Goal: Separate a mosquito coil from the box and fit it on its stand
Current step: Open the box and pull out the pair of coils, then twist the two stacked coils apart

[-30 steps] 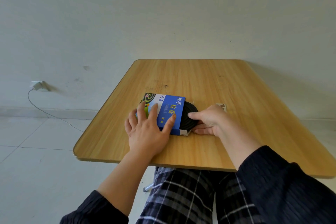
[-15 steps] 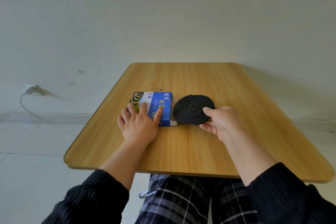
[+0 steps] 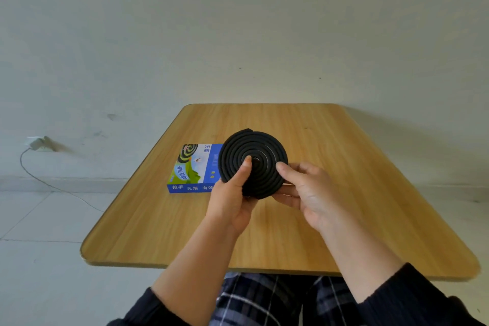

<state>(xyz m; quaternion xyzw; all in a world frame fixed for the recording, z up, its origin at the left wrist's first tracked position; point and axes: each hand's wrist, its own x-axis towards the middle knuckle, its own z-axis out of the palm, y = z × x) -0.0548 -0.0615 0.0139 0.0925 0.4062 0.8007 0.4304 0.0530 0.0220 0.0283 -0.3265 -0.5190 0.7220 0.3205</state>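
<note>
Wooden tabletop (image 3: 344, 193) before a pale wall, both hands raising a black mosquito coil (image 3: 254, 164).

Left hand (image 3: 232, 201) closes its grip on the coil's lower left edge, thumb pressed near the spiral's centre; right hand (image 3: 309, 193) closes its grip on the lower right edge, thumb on top. Just left of the left grip, the blue coil box (image 3: 193, 169) lies flat on the tabletop, partly behind the coil.

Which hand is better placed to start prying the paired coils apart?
Left, probably. The left hand has its thumb on the centre of the black spiral mosquito coil disc, where the spirals start. The right hand pinches the outer rim, steadying it.
</note>
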